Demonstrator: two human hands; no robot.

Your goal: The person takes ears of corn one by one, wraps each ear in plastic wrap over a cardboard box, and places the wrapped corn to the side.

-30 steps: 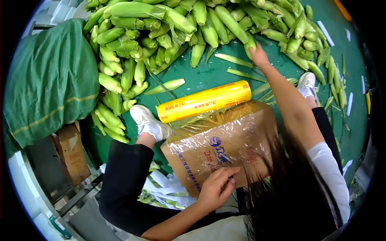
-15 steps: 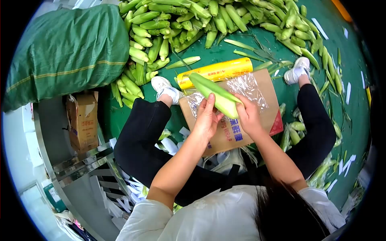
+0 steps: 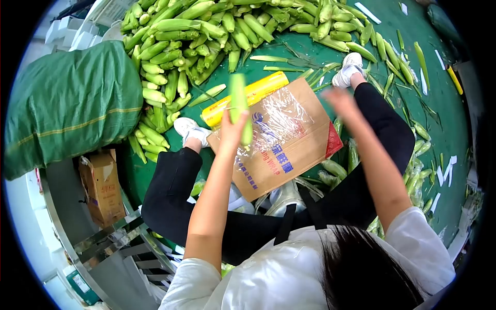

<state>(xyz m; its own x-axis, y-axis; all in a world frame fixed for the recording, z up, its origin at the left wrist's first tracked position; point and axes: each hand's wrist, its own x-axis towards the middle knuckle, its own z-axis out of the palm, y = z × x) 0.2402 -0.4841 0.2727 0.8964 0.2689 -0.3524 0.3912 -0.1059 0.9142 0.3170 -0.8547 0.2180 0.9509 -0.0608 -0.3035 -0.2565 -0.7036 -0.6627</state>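
My left hand (image 3: 232, 127) is wrapped around a green ear of corn (image 3: 238, 95), held upright and slightly blurred above the left part of a flat cardboard box (image 3: 305, 150). My right hand (image 3: 340, 101) is off to the right, beyond the box's right edge and near my right shoe. Motion smears its fingers, so I cannot make out whether it holds anything. Crumpled clear plastic film (image 3: 289, 111) lies over the box's upper face. Along the box's far edge rests a yellow roll of cling film (image 3: 266, 87).
A large heap of corn ears (image 3: 206, 31) spreads across the green floor ahead. To the left bulges a green woven sack (image 3: 77, 98), with a brown carton (image 3: 103, 188) below it. Film-wrapped corn (image 3: 336, 169) lies by my right leg, and loose husks (image 3: 281, 68) are scattered about.
My right hand has let go of the corn and swung out to the right. My left hand keeps the corn, now more upright. The view has shifted slightly.
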